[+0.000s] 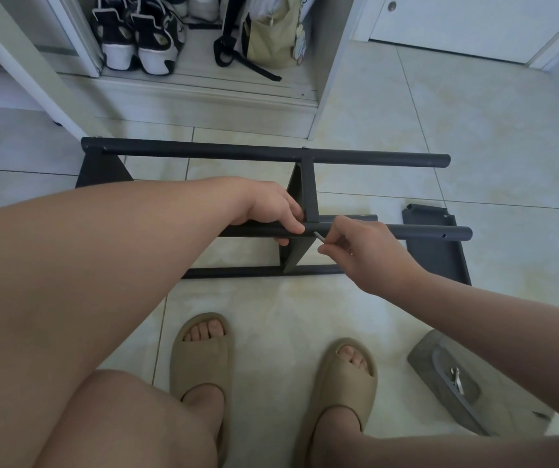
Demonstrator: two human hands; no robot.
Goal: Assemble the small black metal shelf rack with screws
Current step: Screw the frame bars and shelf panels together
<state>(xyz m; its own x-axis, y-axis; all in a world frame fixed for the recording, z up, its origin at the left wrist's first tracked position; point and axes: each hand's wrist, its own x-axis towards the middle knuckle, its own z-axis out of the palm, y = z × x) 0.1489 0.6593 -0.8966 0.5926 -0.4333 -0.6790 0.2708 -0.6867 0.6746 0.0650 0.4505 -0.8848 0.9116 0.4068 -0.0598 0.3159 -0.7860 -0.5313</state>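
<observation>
Head view, single camera

Rack frame lies on its side on the tiled floor, partly built. A far tube and a near tube run left to right. A middle shelf panel stands between them, and an end panel sits at the left.

Left grip is wrapped over the near tube just left of the middle joint, fingers curled round it. Right grip pinches a thin silver key between thumb and fingertips. The key's tip meets the near tube right at the joint. We cannot see the screw head itself.

We judge the step in hand to be driving the screw that fixes the middle panel to the near tube, with the left grip steadying the work.

A loose panel lies flat on the floor under the right end of the near tube. An open hole shows in the tube there. A clear bag with some bright hardware lies near our right foot.

Next move, as we judge it: keep the key square in the screw, turn until snug, and hold the tube against rolling. After that the loose panel should go to the open hole with a fresh screw from the bag
</observation>
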